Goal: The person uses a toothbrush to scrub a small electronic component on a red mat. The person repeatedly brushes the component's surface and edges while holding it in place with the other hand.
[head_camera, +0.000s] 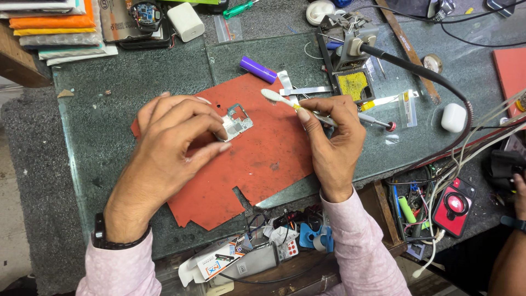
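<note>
**Circuit board and brush over a red mat**

Pink sleeves frame the bottom of the view, with a dark watch on the left wrist. Below them, at the bench's near edge, a tray of clutter (pixel 257 252) holds small boxes, wires and a blue tape holder.

The work surface is a glass-topped bench (pixel 109 93) with a ragged red mat (pixel 263 159) laid across its middle. The left hand (pixel 170 142) pinches a small phone circuit board (pixel 236 121) by its near edge, fingers closed on it, pressing it onto the mat. The right hand (pixel 331 137) is closed on a white toothbrush (pixel 279 98) (bristle head pointing toward the board, just beside it but apart).

Behind the hands lie a purple battery cell (pixel 257 69) and metal tweezers (pixel 304 90). A soldering iron stand (pixel 350 60) with a yellow sponge sits further right, its black cable curving round a white earbud case (pixel 453 117). Another person's forearm (pixel 509 257) enters at the right edge.
</note>
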